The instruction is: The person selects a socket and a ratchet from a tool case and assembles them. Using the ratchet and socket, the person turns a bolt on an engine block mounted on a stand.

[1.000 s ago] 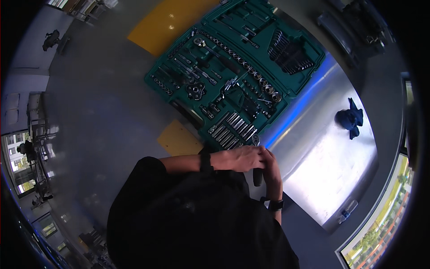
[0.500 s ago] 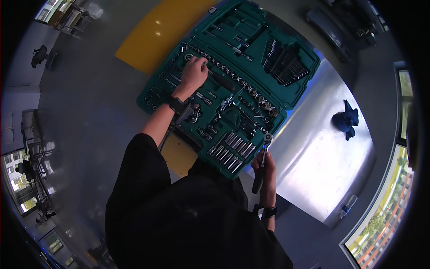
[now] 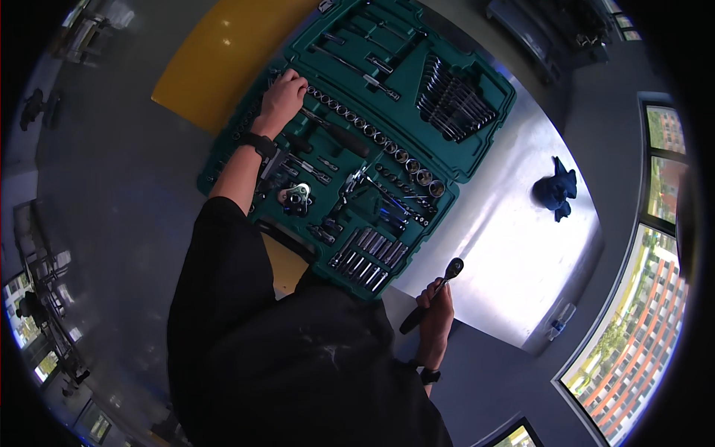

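Note:
An open green tool case (image 3: 465, 170) lies in front of me. At the far left end of its row of shiny sockets (image 3: 356, 119), my left hand (image 3: 281, 103) reaches down with fingers curled together; what they pinch is hidden. My right hand (image 3: 437, 313) grips a ratchet wrench (image 3: 452, 270) by its shaft, just off the case's near right corner. Its round head points up and to the right, and the black handle slants down to the left. Another black-handled ratchet (image 3: 346, 139) rests in the case, below the socket row. Several deep sockets (image 3: 369, 257) fill the near corner.
The lid holds a fan of combination wrenches (image 3: 454, 104) and some bars. Under the case is a shiny metal table (image 3: 506, 253), bearing a crumpled dark blue cloth (image 3: 556, 190) on the right. A clear bottle (image 3: 560, 322) lies by the window. A yellow surface (image 3: 201, 67) extends at far left.
My left hand has shifted from beside the ratchet in the case to the end of the socket row. My right hand has drawn its ratchet wrench away from the case edge and tilted it rightward.

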The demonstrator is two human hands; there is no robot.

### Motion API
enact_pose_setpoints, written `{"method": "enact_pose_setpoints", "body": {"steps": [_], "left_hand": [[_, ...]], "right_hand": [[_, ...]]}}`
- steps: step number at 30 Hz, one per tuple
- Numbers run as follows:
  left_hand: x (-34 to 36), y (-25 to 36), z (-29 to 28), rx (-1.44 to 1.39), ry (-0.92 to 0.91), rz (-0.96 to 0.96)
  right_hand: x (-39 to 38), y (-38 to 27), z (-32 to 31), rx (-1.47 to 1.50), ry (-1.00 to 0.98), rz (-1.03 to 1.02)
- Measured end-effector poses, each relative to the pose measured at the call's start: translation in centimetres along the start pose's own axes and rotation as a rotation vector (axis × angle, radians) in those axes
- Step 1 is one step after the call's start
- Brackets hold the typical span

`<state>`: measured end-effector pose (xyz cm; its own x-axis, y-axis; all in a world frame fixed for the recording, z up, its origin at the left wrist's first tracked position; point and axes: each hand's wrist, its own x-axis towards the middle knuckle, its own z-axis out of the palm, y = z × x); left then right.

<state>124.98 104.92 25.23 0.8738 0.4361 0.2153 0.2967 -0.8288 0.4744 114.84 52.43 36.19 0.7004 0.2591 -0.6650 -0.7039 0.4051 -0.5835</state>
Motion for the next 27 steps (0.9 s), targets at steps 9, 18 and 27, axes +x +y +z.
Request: {"method": "enact_pose_setpoints", "body": {"steps": [9, 18, 27], "left_hand": [[0.3, 1.9, -2.4, -0.287, 0.033, -0.156], [-17.5, 24.8, -6.4, -1.457, -0.505, -0.345], [-29.0, 34.3, -4.3, -1.403, -0.079, -0.465]], "right_hand": [[0.9, 0.9, 2.7, -0.182, -0.146, 0.074], [1.6, -2.0, 2.4, -0.379, -0.439, 0.064], [2.7, -3.5, -2.2, -0.352, -0.737, 0.107]]}}
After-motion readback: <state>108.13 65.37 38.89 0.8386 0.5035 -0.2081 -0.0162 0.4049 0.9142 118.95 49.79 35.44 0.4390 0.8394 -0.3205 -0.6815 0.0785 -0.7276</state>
